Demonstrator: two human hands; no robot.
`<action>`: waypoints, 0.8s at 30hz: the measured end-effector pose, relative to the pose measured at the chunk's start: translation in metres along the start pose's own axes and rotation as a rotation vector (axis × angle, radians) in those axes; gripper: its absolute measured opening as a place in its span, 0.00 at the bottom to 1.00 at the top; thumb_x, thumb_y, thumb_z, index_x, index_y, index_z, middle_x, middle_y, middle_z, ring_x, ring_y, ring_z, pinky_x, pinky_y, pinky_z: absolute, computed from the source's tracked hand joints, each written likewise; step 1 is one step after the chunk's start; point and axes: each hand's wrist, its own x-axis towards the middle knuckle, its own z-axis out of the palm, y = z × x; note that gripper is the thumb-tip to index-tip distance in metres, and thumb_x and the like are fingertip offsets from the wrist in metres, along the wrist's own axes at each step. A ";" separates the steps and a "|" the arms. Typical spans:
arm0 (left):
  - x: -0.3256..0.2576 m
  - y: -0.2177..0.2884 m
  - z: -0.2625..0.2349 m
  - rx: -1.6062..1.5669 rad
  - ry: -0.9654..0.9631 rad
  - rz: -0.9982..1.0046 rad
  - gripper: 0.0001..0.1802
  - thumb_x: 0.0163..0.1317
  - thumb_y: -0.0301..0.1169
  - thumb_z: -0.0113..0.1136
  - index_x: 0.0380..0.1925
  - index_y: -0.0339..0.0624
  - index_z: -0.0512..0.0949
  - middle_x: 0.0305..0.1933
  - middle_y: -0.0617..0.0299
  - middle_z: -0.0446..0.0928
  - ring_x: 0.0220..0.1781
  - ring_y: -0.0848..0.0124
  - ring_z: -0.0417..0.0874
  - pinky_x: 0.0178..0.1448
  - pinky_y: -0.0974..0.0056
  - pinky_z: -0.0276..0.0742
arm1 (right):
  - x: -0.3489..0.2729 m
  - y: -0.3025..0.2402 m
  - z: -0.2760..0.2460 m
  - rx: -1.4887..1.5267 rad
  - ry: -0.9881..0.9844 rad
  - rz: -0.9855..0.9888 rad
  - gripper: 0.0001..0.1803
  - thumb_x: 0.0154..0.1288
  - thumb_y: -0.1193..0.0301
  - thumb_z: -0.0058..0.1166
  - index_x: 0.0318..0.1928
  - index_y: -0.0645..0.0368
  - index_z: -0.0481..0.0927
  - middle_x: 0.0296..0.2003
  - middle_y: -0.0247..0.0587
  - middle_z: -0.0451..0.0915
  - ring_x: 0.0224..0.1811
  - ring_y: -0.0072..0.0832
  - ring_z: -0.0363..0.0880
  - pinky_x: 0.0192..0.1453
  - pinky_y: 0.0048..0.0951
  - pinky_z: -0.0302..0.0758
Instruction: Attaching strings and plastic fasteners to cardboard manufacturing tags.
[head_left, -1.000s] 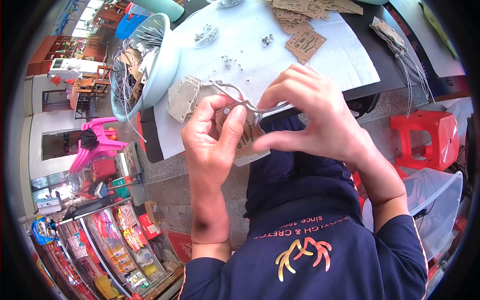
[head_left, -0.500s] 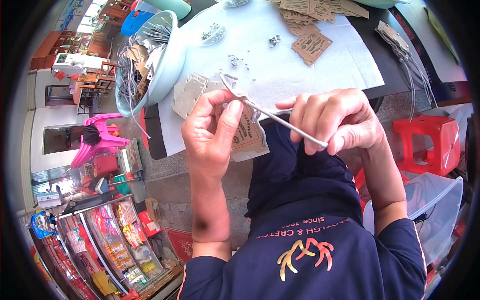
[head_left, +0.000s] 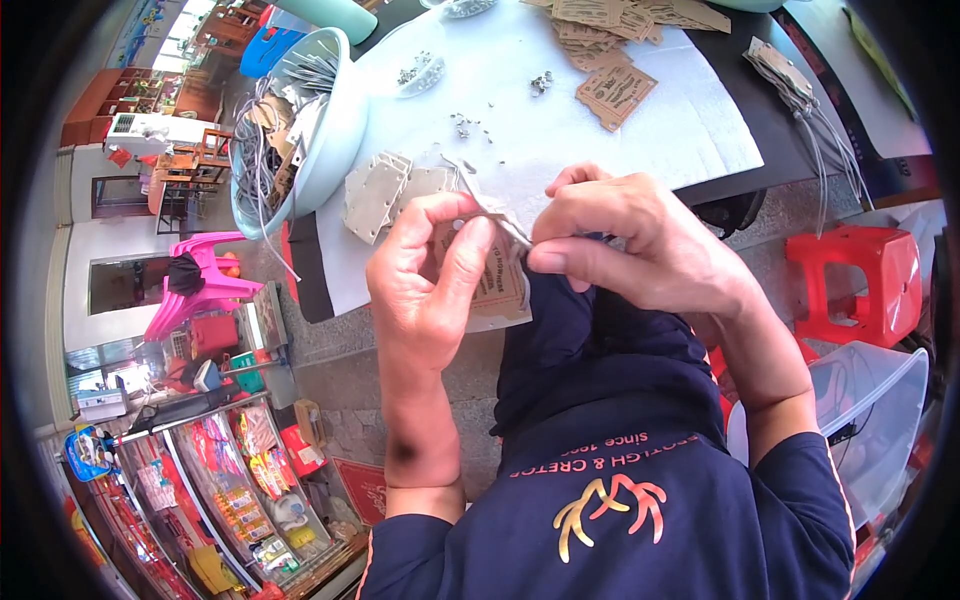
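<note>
- Left hand [head_left: 430,280] is wrapped around one brown cardboard tag [head_left: 492,285], thumb pressed on its face, held up just over the near edge of the table [head_left: 640,130].
- Right hand [head_left: 635,240] is pinched narrow, thumb and forefinger closed on a thin clear string [head_left: 490,207] right at the tag's top edge. So both hands meet at that one tag.
- Just behind the left hand there's a small fanned stack of pale tags [head_left: 378,190] lying on the white cover; I count roughly four or five, hard to say exactly.
- More brown tags [head_left: 612,95] sit further back on the table: one lying on its own, plus a loose pile above it that's too overlapped to count.
- One light blue bowl [head_left: 330,130] to the left, stuffed with strings and tags.
- A few tiny metal bits [head_left: 462,125] scattered in small clusters, too small to count.
- One red plastic stool [head_left: 855,275] off to the right, one pink one [head_left: 195,285] on the left.
</note>
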 end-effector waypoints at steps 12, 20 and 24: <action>0.002 -0.013 -0.013 -0.691 -0.327 -0.225 0.12 0.64 0.27 0.53 0.44 0.32 0.77 0.40 0.57 0.81 0.36 0.78 0.81 0.42 0.72 0.76 | 0.003 0.025 -0.020 0.821 0.525 -0.017 0.15 0.74 0.63 0.45 0.50 0.63 0.75 0.35 0.39 0.81 0.38 0.26 0.81 0.49 0.30 0.77; -0.003 -0.008 -0.014 -0.737 -0.374 -0.254 0.11 0.63 0.28 0.53 0.42 0.33 0.77 0.37 0.58 0.81 0.33 0.80 0.79 0.39 0.74 0.75 | -0.002 0.044 -0.058 0.921 0.519 -0.147 0.15 0.74 0.65 0.47 0.53 0.62 0.73 0.38 0.33 0.76 0.35 0.15 0.73 0.39 0.20 0.71; -0.004 -0.008 -0.014 -0.751 -0.329 -0.317 0.11 0.63 0.28 0.53 0.42 0.34 0.77 0.38 0.59 0.81 0.34 0.80 0.79 0.40 0.75 0.75 | 0.004 0.035 -0.053 0.824 0.804 -0.083 0.11 0.70 0.67 0.52 0.47 0.60 0.74 0.33 0.30 0.76 0.27 0.16 0.75 0.31 0.19 0.73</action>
